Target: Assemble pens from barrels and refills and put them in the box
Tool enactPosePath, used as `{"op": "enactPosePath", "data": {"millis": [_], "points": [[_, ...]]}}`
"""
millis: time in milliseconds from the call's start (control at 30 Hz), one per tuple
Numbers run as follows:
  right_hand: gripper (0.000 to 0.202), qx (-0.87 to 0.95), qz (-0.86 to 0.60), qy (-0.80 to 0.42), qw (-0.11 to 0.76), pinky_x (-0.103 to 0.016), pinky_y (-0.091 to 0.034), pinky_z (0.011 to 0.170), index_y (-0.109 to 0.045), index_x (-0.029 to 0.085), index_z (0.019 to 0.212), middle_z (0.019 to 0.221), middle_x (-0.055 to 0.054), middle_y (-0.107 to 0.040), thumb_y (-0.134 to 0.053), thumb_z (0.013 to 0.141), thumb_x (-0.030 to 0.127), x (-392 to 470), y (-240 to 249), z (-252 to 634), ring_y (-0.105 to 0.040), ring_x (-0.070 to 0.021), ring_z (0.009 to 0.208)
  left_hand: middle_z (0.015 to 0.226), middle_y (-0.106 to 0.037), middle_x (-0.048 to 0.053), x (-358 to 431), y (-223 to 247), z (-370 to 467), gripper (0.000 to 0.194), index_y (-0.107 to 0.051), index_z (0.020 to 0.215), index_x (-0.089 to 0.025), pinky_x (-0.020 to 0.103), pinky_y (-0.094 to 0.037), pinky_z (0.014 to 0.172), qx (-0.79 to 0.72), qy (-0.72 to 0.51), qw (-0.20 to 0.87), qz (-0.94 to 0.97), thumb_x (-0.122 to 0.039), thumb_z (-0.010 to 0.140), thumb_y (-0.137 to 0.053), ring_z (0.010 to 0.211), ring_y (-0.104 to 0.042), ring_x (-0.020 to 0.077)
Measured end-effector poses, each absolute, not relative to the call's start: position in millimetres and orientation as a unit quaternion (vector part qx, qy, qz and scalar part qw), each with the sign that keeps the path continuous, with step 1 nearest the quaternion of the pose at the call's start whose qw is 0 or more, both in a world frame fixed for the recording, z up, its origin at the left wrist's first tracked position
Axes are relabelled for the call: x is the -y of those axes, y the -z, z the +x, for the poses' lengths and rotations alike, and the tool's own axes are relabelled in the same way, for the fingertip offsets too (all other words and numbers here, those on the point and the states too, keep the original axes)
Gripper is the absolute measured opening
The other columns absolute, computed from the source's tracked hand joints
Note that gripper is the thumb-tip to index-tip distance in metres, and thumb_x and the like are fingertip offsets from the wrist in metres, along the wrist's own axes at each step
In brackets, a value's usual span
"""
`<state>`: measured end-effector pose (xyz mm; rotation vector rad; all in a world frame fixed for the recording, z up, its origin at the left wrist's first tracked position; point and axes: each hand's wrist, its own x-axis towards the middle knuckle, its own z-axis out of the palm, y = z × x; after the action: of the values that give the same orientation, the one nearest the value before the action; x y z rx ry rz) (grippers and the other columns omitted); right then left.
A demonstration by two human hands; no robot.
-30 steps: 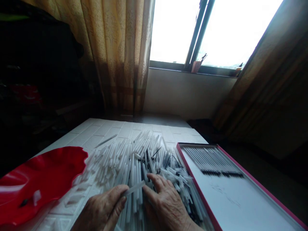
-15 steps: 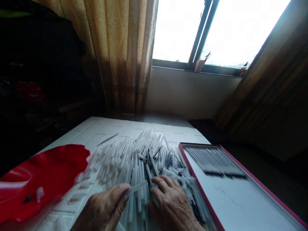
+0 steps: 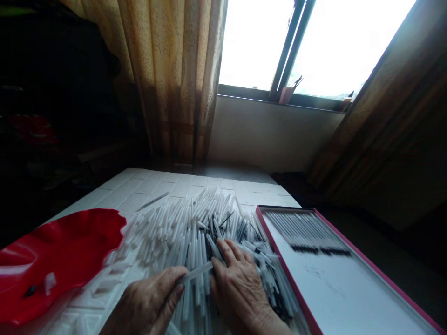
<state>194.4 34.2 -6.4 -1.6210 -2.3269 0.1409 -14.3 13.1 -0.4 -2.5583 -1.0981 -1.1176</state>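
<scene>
My left hand [image 3: 150, 298] is closed, pinching a translucent plastic tube [image 3: 197, 272] between thumb and forefinger. The tube slants up to the right and its far end reaches the side of my right hand. My right hand [image 3: 239, 284] lies over a pile of loose translucent tubes [image 3: 185, 228], fingers bent down near a few dark pieces [image 3: 216, 225]. A pale tube runs under its fingertips; what the fingers grip is hidden. Several tubes with black ends [image 3: 307, 230] lie side by side in a pink-edged shallow box [image 3: 328, 284] to the right.
On the left stands a red scalloped bowl [image 3: 80, 242] with a small black piece [image 3: 30, 291] and a clear piece [image 3: 50, 281] inside. A single tube [image 3: 152, 201] lies apart on the white brick-patterned tabletop [image 3: 153, 181]. Curtains [image 3: 174, 83] and a window are behind.
My right hand has moved slightly forward and left over the pile, its fingertips farther up the tubes. My left hand keeps its tube. The whole view has shifted a little.
</scene>
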Motion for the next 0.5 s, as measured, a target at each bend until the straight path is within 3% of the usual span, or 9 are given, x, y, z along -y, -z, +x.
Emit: {"op": "enactPosePath", "data": {"millis": [200, 500], "points": [[0.017, 0.785, -0.599, -0.078, 0.139, -0.051, -0.039, 0.11, -0.081, 0.015, 0.093, 0.146, -0.014, -0.056, -0.066, 0.087, 0.02, -37.1, 7.0, 190.4, -0.045, -0.037, 0.138, 0.082, -0.08, 0.0, -10.3, -6.7, -12.0, 0.032, -0.053, 0.112, -0.024, 0.012, -0.059, 0.063, 0.363, 0.38, 0.078, -0.847, -0.035, 0.111, -0.023, 0.069, -0.08, 0.0137], [0.015, 0.789, -0.573, -0.059, 0.212, -0.053, -0.044, 0.106, -0.078, 0.016, 0.079, 0.134, -0.014, -0.067, -0.064, 0.08, 0.011, -34.8, 6.8, 196.1, -0.054, -0.0365, 0.13, 0.079, -0.078, -0.003, -12.1, -2.7, -13.4, 0.029, -0.055, 0.112, -0.026, 0.011, -0.059, 0.064, 0.362, 0.382, 0.032, -0.85, -0.039, 0.11, -0.029, 0.068, -0.079, 0.0132]]}}
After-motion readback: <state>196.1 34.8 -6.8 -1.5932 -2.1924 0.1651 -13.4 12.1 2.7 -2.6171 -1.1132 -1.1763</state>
